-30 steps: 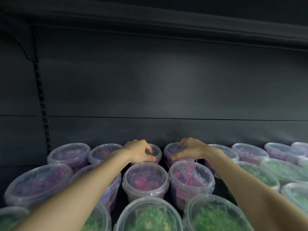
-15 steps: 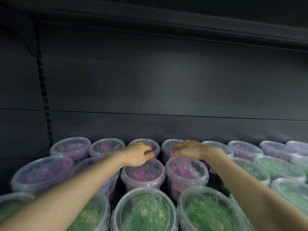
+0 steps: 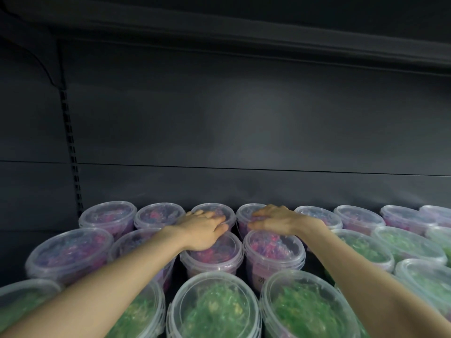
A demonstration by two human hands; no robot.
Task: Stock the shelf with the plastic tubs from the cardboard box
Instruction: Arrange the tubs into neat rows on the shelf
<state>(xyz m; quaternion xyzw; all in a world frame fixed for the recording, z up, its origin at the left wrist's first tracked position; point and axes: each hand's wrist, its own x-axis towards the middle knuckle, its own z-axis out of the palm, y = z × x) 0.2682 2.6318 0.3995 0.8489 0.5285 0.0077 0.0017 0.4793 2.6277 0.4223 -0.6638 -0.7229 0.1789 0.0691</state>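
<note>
Onto two back-row tubs (image 3: 244,212) at twelve o'clock, presses with left hand (image 3: 202,228) and right hand (image 3: 280,222), both flat, gripping nothing. Risks tipping them or jolting green tubs (image 3: 214,313) at six o'clock if shoved unevenly.

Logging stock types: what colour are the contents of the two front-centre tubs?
Green; the front-centre tubs show it clearly in the head view.
</note>
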